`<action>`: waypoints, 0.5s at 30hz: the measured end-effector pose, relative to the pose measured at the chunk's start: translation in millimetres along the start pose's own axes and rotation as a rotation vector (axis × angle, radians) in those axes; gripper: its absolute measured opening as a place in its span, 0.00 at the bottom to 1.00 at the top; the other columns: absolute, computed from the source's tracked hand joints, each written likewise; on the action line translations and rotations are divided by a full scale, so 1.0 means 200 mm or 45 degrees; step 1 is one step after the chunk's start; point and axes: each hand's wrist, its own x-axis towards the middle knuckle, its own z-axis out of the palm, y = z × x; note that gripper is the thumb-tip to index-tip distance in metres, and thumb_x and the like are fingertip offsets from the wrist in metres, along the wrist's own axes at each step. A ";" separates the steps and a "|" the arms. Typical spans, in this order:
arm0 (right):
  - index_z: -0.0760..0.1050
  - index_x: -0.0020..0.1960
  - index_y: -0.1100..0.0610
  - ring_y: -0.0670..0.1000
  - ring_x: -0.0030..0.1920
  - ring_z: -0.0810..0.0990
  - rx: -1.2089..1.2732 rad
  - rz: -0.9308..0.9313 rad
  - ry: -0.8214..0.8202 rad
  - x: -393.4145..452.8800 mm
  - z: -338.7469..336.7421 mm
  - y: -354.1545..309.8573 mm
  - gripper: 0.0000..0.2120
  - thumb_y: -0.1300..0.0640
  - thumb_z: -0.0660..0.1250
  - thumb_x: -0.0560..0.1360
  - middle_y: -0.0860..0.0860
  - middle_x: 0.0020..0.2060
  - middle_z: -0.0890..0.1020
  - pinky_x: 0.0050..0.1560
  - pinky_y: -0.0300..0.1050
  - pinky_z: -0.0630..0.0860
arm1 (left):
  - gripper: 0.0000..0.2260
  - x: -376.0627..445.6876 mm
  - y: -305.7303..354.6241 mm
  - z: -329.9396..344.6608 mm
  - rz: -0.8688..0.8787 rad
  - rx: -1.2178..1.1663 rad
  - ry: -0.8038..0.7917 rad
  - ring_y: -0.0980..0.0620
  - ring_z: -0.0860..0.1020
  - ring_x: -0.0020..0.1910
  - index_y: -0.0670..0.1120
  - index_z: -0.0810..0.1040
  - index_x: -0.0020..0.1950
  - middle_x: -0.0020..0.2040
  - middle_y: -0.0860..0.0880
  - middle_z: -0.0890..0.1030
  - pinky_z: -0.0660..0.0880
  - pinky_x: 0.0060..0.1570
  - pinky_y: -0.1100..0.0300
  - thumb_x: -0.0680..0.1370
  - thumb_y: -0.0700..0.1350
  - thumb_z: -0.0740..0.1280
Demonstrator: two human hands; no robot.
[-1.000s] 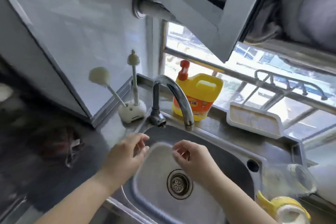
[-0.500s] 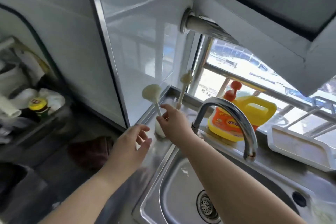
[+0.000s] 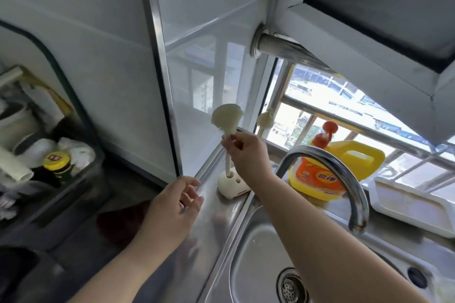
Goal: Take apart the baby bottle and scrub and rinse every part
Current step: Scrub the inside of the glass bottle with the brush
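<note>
Steel counter [image 3: 214, 224] and sink [image 3: 258, 265] below a bright window [image 3: 344, 106].

Bright window [image 3: 344, 96] daylight, blurred edges

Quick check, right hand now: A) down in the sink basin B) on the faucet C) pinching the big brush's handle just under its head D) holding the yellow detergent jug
C: the right hand pinches the handle of the large bottle brush just below its head, the brush's lower end in the white holder; the left hand hovers open, holding nothing.
</note>
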 end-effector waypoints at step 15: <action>0.71 0.37 0.53 0.45 0.25 0.72 -0.001 0.577 -0.284 -0.79 -0.32 0.52 0.12 0.55 0.60 0.79 0.49 0.28 0.76 0.27 0.39 0.72 | 0.10 -0.04 0.14 0.36 0.147 -0.124 -0.091 0.56 0.77 0.37 0.59 0.74 0.47 0.40 0.55 0.78 0.74 0.40 0.61 0.74 0.44 0.70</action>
